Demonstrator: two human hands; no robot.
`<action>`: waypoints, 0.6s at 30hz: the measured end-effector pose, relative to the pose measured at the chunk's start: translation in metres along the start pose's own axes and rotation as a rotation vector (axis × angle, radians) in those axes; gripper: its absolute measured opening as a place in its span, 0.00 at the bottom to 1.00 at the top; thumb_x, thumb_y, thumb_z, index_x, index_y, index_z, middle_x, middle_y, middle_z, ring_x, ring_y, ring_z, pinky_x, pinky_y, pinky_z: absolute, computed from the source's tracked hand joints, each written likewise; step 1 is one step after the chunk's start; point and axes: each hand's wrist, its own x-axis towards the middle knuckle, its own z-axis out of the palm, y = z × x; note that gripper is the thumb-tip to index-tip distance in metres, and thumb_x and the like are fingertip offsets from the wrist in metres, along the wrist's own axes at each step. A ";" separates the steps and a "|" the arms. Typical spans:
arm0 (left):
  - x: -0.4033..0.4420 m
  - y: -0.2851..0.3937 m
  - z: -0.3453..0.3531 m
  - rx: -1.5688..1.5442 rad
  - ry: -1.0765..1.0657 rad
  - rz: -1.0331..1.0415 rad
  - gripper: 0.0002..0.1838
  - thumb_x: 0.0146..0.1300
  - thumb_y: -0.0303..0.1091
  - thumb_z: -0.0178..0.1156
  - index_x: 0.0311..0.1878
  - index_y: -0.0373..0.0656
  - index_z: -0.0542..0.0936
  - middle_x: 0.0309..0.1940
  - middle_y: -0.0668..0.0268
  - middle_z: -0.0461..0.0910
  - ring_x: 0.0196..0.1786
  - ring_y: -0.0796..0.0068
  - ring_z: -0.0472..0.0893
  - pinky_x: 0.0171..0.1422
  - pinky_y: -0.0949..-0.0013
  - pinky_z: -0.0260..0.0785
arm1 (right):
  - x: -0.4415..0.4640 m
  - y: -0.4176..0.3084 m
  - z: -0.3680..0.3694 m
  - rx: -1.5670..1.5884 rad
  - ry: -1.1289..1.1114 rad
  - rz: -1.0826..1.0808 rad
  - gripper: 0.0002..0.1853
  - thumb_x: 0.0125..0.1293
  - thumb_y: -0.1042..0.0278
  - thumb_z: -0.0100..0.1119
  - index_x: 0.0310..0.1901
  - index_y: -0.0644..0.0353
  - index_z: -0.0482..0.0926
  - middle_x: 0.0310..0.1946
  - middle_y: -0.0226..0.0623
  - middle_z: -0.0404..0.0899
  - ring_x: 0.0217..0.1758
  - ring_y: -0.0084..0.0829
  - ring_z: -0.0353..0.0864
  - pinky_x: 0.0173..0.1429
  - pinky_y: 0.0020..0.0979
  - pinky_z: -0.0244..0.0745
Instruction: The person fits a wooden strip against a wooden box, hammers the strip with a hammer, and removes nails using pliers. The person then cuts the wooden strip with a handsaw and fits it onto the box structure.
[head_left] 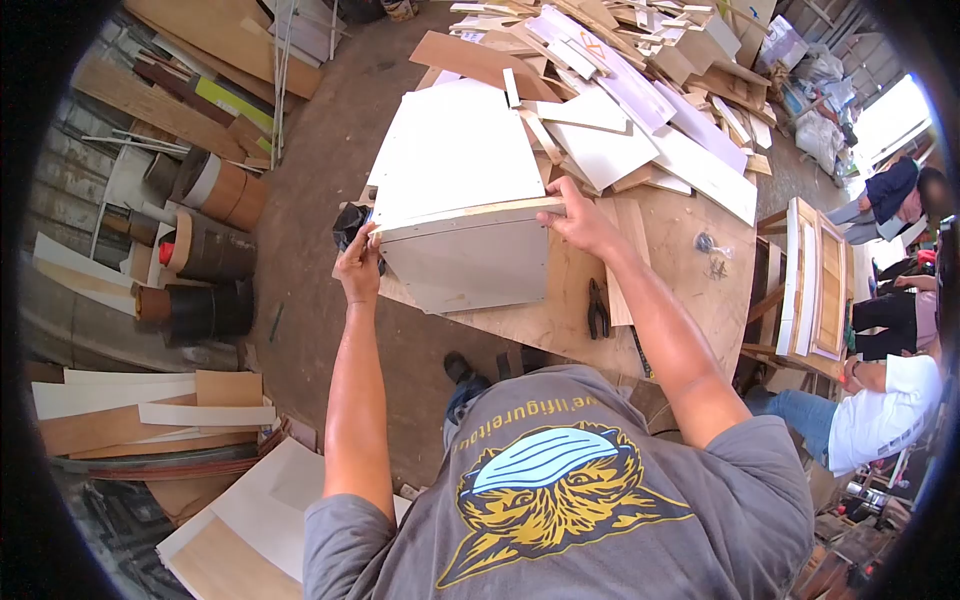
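A box-like piece of white and grey panels (465,262) rests on the plywood worktable (690,290), its pale wooden edge facing up. My left hand (357,262) grips its left corner, thumb and fingers closed on the edge. At the opposite corner, my right hand (580,218) is closed on the upper edge. Small dark fastener heads dot the panel borders. Just beyond my left hand sits a black object (349,226), partly hidden, whose kind I cannot make out. Black-handled pliers (598,309) lie on the table below my right wrist.
Wood and board offcuts (640,80) are heaped beyond the worktable. A small clear plastic bag (707,243) lies near scattered fasteners (717,267). Rolls of sheet material (215,255) and stacked boards (150,410) line the left. A person in a white shirt (885,415) and others are at right.
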 end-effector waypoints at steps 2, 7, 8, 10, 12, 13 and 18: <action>0.000 0.000 0.000 -0.001 -0.002 -0.006 0.15 0.73 0.33 0.67 0.60 0.42 0.86 0.32 0.76 0.83 0.32 0.89 0.77 0.38 0.78 0.73 | -0.001 0.009 0.006 -0.040 0.085 -0.060 0.28 0.70 0.52 0.69 0.59 0.61 0.67 0.48 0.57 0.84 0.53 0.51 0.85 0.57 0.45 0.75; 0.001 0.000 -0.002 -0.029 -0.014 -0.036 0.16 0.73 0.35 0.67 0.61 0.41 0.85 0.33 0.77 0.83 0.33 0.90 0.77 0.38 0.78 0.73 | 0.000 0.025 0.026 -0.008 0.269 -0.153 0.25 0.66 0.56 0.73 0.55 0.61 0.72 0.39 0.50 0.86 0.36 0.44 0.85 0.44 0.42 0.77; 0.000 0.002 -0.002 -0.042 -0.006 -0.046 0.16 0.73 0.35 0.67 0.61 0.41 0.85 0.33 0.77 0.83 0.33 0.90 0.77 0.37 0.78 0.73 | 0.002 0.030 0.029 0.008 0.297 -0.196 0.24 0.65 0.57 0.74 0.52 0.61 0.74 0.38 0.48 0.86 0.33 0.42 0.83 0.42 0.41 0.77; -0.002 0.013 -0.001 -0.067 0.008 -0.064 0.17 0.73 0.37 0.68 0.61 0.41 0.85 0.34 0.77 0.83 0.33 0.90 0.76 0.36 0.79 0.72 | 0.004 0.032 0.029 0.029 0.327 -0.237 0.21 0.63 0.59 0.75 0.48 0.62 0.76 0.36 0.45 0.86 0.30 0.41 0.82 0.40 0.41 0.76; -0.004 0.031 -0.004 -0.101 -0.015 -0.197 0.18 0.74 0.36 0.66 0.62 0.38 0.84 0.38 0.75 0.83 0.38 0.88 0.76 0.42 0.78 0.72 | 0.004 0.032 0.029 0.035 0.332 -0.234 0.19 0.62 0.61 0.76 0.44 0.63 0.77 0.37 0.43 0.86 0.30 0.40 0.81 0.39 0.40 0.76; -0.006 0.037 -0.005 -0.119 -0.028 -0.263 0.18 0.75 0.36 0.66 0.62 0.36 0.84 0.40 0.75 0.83 0.40 0.87 0.77 0.45 0.78 0.72 | 0.004 0.032 0.028 0.018 0.347 -0.274 0.18 0.61 0.62 0.75 0.44 0.62 0.78 0.37 0.43 0.86 0.30 0.40 0.80 0.40 0.40 0.76; -0.011 0.040 -0.006 -0.212 0.008 -0.265 0.19 0.74 0.38 0.67 0.62 0.38 0.84 0.41 0.74 0.85 0.39 0.87 0.77 0.43 0.79 0.71 | -0.004 0.019 0.025 -0.075 0.401 -0.365 0.16 0.63 0.64 0.73 0.46 0.60 0.78 0.42 0.43 0.85 0.37 0.39 0.82 0.43 0.39 0.76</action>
